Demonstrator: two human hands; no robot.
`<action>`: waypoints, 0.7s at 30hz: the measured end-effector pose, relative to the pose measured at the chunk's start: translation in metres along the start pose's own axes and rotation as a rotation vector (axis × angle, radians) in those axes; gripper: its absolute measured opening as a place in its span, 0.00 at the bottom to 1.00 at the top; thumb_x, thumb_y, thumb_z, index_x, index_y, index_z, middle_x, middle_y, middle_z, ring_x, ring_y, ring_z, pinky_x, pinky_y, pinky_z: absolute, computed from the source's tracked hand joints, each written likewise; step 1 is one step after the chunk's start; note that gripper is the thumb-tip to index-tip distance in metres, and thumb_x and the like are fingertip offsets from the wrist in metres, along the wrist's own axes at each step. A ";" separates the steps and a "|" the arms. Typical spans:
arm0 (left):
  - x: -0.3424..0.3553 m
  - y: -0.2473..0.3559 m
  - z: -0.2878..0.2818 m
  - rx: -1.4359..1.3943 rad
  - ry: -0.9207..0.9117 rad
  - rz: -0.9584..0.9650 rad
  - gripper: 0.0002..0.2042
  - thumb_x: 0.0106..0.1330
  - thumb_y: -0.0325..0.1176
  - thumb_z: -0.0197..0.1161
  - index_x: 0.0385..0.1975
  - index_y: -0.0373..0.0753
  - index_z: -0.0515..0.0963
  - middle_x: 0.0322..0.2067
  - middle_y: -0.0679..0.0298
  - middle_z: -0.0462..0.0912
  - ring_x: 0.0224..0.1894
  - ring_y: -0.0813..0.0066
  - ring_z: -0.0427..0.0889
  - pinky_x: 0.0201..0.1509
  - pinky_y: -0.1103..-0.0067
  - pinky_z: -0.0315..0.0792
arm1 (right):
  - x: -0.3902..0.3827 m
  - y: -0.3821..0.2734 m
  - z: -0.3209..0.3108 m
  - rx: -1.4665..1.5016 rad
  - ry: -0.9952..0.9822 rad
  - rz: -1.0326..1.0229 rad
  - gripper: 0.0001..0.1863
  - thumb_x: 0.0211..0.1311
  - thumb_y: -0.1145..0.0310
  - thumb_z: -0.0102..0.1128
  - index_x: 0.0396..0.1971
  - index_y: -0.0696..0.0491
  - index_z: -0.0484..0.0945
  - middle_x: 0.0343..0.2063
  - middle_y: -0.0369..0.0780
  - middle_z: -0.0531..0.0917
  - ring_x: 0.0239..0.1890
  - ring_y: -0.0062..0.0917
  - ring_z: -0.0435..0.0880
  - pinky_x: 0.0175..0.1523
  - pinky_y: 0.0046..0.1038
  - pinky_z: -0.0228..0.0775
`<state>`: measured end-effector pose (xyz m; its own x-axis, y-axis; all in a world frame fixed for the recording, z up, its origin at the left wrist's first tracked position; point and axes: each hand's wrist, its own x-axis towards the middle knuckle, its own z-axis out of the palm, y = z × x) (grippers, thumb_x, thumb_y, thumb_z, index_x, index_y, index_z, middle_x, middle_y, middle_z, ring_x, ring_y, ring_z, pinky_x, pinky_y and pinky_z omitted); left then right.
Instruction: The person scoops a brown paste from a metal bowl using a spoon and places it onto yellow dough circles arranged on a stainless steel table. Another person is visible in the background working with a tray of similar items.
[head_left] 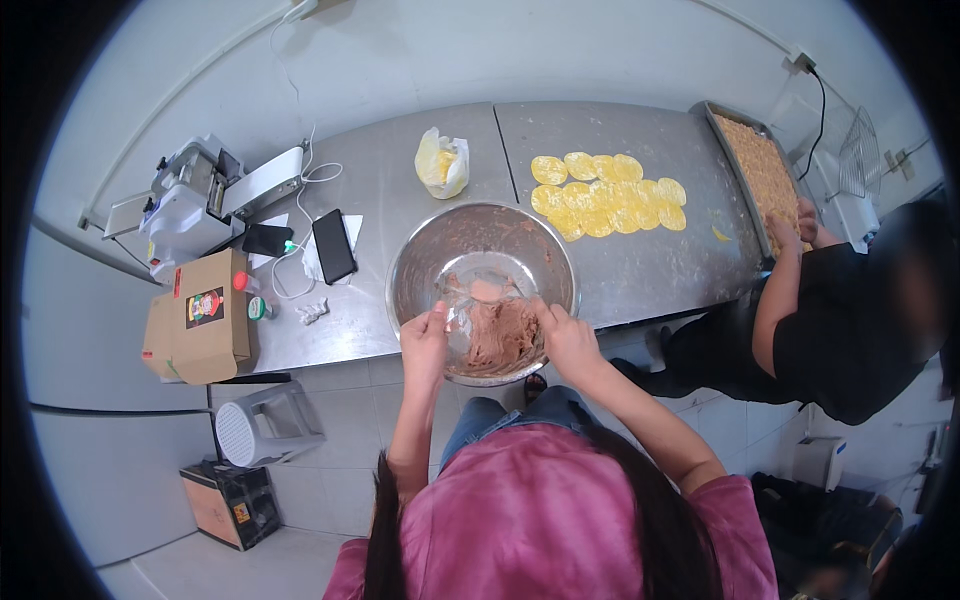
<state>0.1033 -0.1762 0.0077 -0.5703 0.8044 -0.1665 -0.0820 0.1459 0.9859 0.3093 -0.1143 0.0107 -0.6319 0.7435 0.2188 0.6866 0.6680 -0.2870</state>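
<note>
A large steel mixing bowl (pixel 410 265) stands at the table's front edge, right before me. Reddish-brown paste (pixel 505 338) lies in a lump on the right half of its bottom, with smears up the wall. My left hand (pixel 428 335) is closed over the bowl's near left side; what its fingers hold, if anything, does not show clearly. On the right, my right hand (pixel 568 340) reaches in over the rim with fingers curled beside the paste. A shiny patch with a smaller dab of paste lies between the hands; its kind is unclear.
Yellow round wrappers (pixel 600 195) lie in overlapping rows beyond the bowl, near a plastic bag (pixel 441 163). Left are a phone (pixel 334 246), a cardboard box (pixel 200 315) and a white machine (pixel 195 205). A co-worker (pixel 830 320) handles a filled tray (pixel 752 165) at right.
</note>
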 end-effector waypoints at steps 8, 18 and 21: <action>-0.007 0.012 0.000 0.426 0.021 0.383 0.17 0.64 0.37 0.54 0.14 0.35 0.72 0.11 0.61 0.73 0.13 0.70 0.70 0.18 0.76 0.61 | 0.028 0.010 -0.006 0.327 -0.084 0.222 0.10 0.48 0.78 0.48 0.30 0.57 0.78 0.22 0.54 0.77 0.29 0.50 0.77 0.34 0.44 0.70; -0.006 0.021 0.027 1.065 0.002 0.671 0.13 0.61 0.35 0.55 0.16 0.36 0.73 0.11 0.52 0.73 0.13 0.52 0.75 0.17 0.63 0.69 | 0.019 -0.039 -0.012 0.138 -0.154 0.215 0.08 0.45 0.78 0.49 0.22 0.65 0.77 0.20 0.54 0.78 0.26 0.48 0.80 0.32 0.43 0.73; -0.001 0.016 0.027 1.022 0.124 0.604 0.14 0.61 0.35 0.54 0.16 0.35 0.73 0.12 0.50 0.74 0.16 0.50 0.76 0.20 0.62 0.69 | 0.013 -0.035 -0.022 0.141 -0.194 0.312 0.10 0.47 0.80 0.47 0.32 0.62 0.71 0.26 0.54 0.77 0.28 0.50 0.78 0.33 0.44 0.71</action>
<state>0.1243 -0.1591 0.0236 -0.3726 0.8477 0.3776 0.8832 0.1990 0.4247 0.2851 -0.1269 0.0443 -0.4662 0.8815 -0.0753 0.8087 0.3901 -0.4402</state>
